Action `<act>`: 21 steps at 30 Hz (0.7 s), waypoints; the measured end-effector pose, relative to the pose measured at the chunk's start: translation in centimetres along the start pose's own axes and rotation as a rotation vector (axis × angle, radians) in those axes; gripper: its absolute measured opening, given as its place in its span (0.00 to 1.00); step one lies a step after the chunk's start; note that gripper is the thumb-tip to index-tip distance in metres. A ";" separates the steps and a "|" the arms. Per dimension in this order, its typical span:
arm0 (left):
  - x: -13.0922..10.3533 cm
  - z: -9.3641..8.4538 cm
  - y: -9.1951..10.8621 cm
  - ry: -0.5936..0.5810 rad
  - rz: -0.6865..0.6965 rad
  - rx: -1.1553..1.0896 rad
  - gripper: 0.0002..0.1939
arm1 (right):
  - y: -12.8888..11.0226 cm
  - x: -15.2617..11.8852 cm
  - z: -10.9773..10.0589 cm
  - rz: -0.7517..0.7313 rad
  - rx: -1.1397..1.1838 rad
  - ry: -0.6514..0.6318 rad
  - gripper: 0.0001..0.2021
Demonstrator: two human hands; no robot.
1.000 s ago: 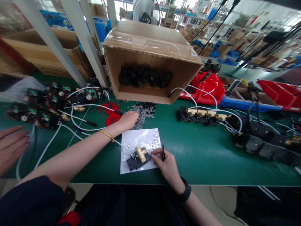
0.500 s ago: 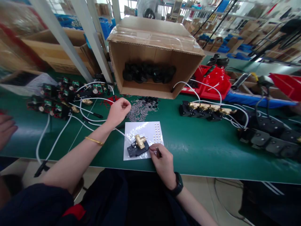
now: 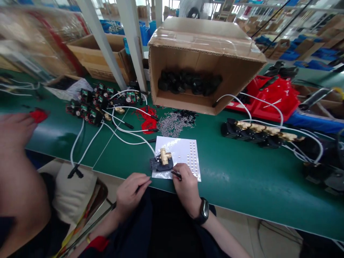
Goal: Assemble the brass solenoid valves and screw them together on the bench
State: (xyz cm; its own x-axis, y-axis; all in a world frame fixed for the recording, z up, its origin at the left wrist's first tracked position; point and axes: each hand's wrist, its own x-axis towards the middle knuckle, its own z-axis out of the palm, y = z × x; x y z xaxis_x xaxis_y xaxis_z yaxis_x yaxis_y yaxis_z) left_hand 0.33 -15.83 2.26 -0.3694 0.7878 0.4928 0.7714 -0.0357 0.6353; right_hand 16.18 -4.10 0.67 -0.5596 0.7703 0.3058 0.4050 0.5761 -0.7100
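A black device [image 3: 164,166] with a brass T-shaped fitting [image 3: 165,156] on top lies on a white sheet [image 3: 176,147], a white cable running from it. My right hand [image 3: 185,182] is at the device's right side, its fingers closed around a small dark tool [image 3: 176,174]. My left hand [image 3: 133,191] is at the table's front edge, left of the sheet, thumb and fingers pressed together; what they hold, if anything, is too small to tell. Rows of small metal pieces [image 3: 192,157] stand on the sheet's right part.
Behind the sheet are a pile of screws [image 3: 173,124] and an open cardboard box [image 3: 206,61] of black parts. Circuit-board assemblies [image 3: 87,104] lie left, brass-fitted units [image 3: 258,132] right. Another person's hand [image 3: 17,130] is at far left, near red wires [image 3: 39,115].
My left hand has drawn back from beside the screw pile to the table's front edge. The head view has turned left. More of the other person's arm shows.
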 end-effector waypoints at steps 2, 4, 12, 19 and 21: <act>0.3 0.7 -0.2 0.034 0.207 0.042 0.03 | 0.2 -0.4 0.0 -0.048 0.012 -0.005 0.11; 0.5 1.2 -0.6 0.064 0.259 0.064 0.03 | 0.5 -0.7 0.0 -0.073 0.030 -0.013 0.13; -0.2 2.7 -1.8 0.013 0.237 0.056 0.08 | 0.6 2.0 -0.4 0.059 0.108 -0.274 0.37; 0.0 2.6 -1.8 0.054 0.107 0.040 0.05 | -0.8 2.8 0.1 0.184 0.103 -0.320 0.27; -0.1 2.4 -1.7 0.065 0.076 0.023 0.05 | -0.9 2.4 0.2 0.195 0.094 -0.317 0.27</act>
State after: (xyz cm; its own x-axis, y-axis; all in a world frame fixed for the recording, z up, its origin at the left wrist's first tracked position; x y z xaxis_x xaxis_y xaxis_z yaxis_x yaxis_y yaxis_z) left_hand 0.31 -14.39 -0.33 -0.3416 0.7418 0.5771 0.8100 -0.0791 0.5811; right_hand 14.29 -2.80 1.90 -0.6807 0.7314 -0.0417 0.4657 0.3881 -0.7953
